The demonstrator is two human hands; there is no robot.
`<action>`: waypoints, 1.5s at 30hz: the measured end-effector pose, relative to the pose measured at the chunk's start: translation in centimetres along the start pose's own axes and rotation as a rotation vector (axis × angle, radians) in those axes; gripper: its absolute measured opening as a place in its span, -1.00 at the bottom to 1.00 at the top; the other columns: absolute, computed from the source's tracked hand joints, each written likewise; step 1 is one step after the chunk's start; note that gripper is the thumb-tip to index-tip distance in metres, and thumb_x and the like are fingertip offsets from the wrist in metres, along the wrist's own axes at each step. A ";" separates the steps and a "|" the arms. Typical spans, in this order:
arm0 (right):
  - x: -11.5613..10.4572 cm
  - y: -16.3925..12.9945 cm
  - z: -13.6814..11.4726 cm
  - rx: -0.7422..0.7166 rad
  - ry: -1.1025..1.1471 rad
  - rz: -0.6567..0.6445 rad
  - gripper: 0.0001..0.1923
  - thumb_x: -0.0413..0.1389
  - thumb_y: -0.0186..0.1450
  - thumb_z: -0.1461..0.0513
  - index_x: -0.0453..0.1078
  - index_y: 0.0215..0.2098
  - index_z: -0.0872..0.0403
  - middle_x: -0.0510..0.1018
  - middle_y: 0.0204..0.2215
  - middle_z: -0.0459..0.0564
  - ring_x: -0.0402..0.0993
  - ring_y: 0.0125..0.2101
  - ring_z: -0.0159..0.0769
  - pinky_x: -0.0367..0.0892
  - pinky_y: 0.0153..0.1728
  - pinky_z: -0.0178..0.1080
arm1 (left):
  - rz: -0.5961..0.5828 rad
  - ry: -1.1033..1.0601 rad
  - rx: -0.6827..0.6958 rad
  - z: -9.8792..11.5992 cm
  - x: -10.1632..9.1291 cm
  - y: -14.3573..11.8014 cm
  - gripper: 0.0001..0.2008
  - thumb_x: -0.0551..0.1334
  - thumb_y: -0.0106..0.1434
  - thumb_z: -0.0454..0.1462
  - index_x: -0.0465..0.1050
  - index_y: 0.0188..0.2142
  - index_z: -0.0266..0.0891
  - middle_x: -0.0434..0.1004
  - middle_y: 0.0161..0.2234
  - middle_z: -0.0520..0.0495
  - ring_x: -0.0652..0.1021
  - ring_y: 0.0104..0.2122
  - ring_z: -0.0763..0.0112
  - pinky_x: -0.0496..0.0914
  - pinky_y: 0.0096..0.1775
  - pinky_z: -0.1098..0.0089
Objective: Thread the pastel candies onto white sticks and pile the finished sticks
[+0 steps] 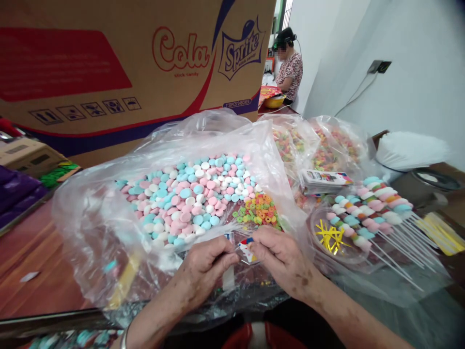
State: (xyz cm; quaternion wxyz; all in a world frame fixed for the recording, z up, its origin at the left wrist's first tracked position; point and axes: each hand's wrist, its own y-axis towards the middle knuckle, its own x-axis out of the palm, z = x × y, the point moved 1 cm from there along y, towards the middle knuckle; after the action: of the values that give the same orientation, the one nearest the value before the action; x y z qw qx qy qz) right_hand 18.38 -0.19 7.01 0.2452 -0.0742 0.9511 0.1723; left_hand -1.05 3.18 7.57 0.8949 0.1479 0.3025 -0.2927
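Observation:
Close together over the near edge of the plastic sheet, both of my hands work at one small printed card (248, 249) with white, red and blue print. The fingers of my right hand (278, 257) are pinched on its right side. My left hand (212, 259) is closed at the left, thumb against forefinger, at what looks like a clear film edge by the card; the fingers hide most of it. Just beyond lie small ring candies (259, 211) in green, yellow and orange. A wide heap of pink, blue and white round candies (185, 194) spreads behind my left hand.
At right, candy skewers (374, 208) lie beside a clear bowl (312, 228) of yellow twist ties (330, 237). A stack of printed cards (325, 180) rests near bagged ring candies (337, 145). A large carton (145, 63) stands behind; a person (290, 68) sits beyond.

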 end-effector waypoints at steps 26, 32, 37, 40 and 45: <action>-3.8 -1.2 -2.5 -0.153 -0.037 0.192 -0.79 -0.02 0.37 0.33 0.32 -0.06 0.04 0.45 -0.15 0.00 0.38 -0.10 -0.28 0.30 -0.05 -0.23 | 0.015 -0.018 0.255 -0.7 0.3 -0.5 -0.81 0.05 0.38 -0.37 0.43 -0.24 -0.17 0.54 -0.34 0.01 0.52 -0.30 0.41 0.35 -0.11 0.50; -3.2 -1.5 -2.1 -0.248 -0.001 0.010 -0.77 0.05 0.28 0.36 0.33 -0.08 0.14 0.41 -0.13 0.08 0.34 -0.06 -0.26 0.30 -0.01 -0.22 | -0.013 -0.108 0.155 -1.3 0.7 -0.6 -0.80 0.05 0.41 -0.29 0.43 -0.29 -0.18 0.49 -0.35 0.04 0.50 -0.32 0.44 0.35 -0.17 0.54; -3.7 -1.4 -1.7 -0.371 -0.227 -0.062 -0.86 0.10 0.32 0.30 0.38 -0.14 0.11 0.47 -0.17 0.03 0.35 -0.16 -0.28 0.29 -0.07 -0.18 | -0.138 -0.204 -0.005 -1.6 0.8 -0.6 -0.72 0.03 0.42 -0.19 0.41 -0.34 -0.22 0.47 -0.40 0.04 0.46 -0.37 0.43 0.35 -0.24 0.52; -3.8 -1.3 -1.6 -0.479 -0.294 -0.086 -0.90 0.04 0.36 0.33 0.40 -0.26 0.11 0.52 -0.25 0.01 0.38 -0.28 -0.34 0.32 -0.15 -0.22 | -0.221 -0.250 -0.061 -1.3 0.7 -0.5 -0.67 0.03 0.42 -0.15 0.44 -0.36 -0.24 0.49 -0.40 0.02 0.47 -0.36 0.41 0.36 -0.26 0.51; -3.5 -1.5 -1.2 -0.467 -0.130 -0.185 -0.83 0.03 0.35 0.35 0.41 -0.13 0.11 0.56 -0.16 0.05 0.46 -0.16 -0.36 0.37 -0.09 -0.32 | -0.236 -0.245 -0.069 -0.7 0.4 -0.4 -0.61 0.03 0.40 -0.09 0.47 -0.40 -0.24 0.47 -0.46 0.03 0.44 -0.40 0.40 0.38 -0.29 0.50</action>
State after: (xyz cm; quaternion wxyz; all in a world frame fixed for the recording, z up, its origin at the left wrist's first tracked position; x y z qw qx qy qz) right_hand 21.27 -1.80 9.26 0.2969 -0.2044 0.8568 0.3687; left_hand -1.34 2.94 6.74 0.8891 0.0439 0.2162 -0.4011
